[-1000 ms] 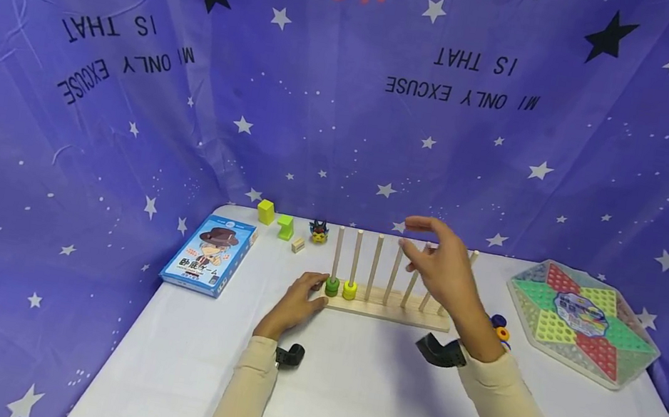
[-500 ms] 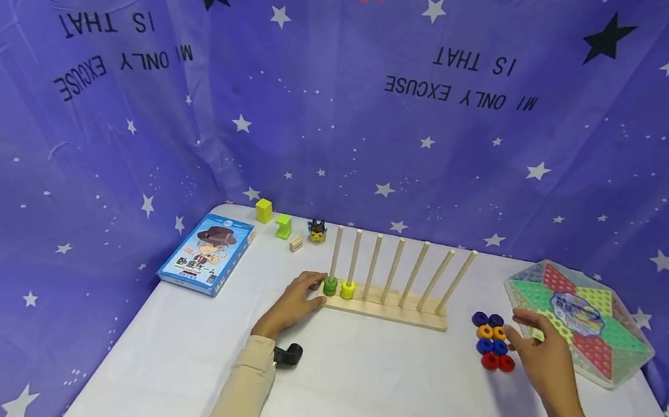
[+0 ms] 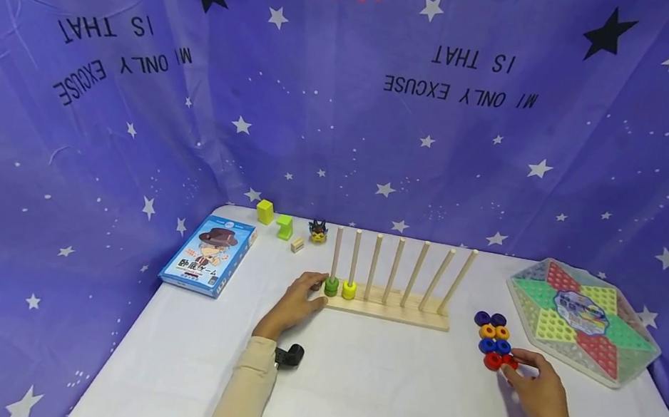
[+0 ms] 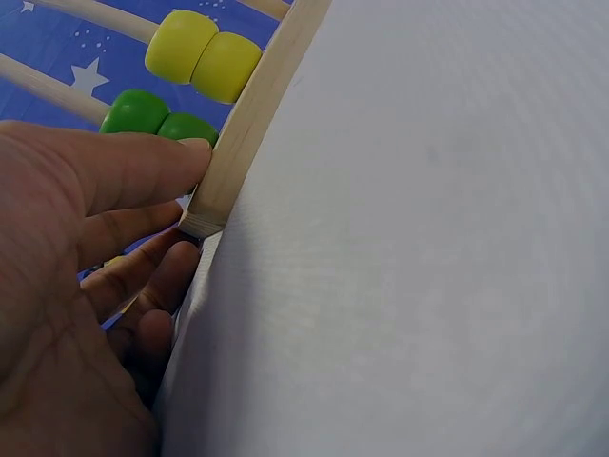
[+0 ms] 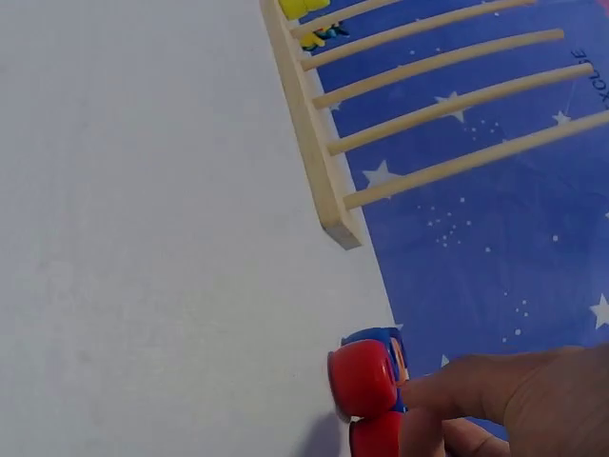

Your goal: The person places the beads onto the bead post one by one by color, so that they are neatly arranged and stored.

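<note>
My left hand (image 3: 292, 307) grips the left end of a wooden peg rack (image 3: 387, 310), thumb on the front side of its base in the left wrist view. Green beads (image 3: 331, 287) sit on the leftmost peg and yellow beads (image 3: 349, 290) on the one beside it; the other pegs are bare. At the right, my right hand (image 3: 543, 395) pinches the right-hand red bead (image 3: 509, 362) between thumb and forefinger, partly hiding it. The other red bead (image 5: 362, 379) lies against it.
Dark blue beads (image 3: 489, 319), orange beads (image 3: 494, 332) and blue beads (image 3: 494, 346) lie in pairs beyond the red ones. A hexagonal game board (image 3: 580, 321) lies far right. A blue box (image 3: 209, 255), small blocks (image 3: 285, 227) and a figurine (image 3: 318, 232) are at left.
My right hand has gone from above the pegs to the beads at the right, then down and nearer to the red pair. My left hand has stayed on the rack's end.
</note>
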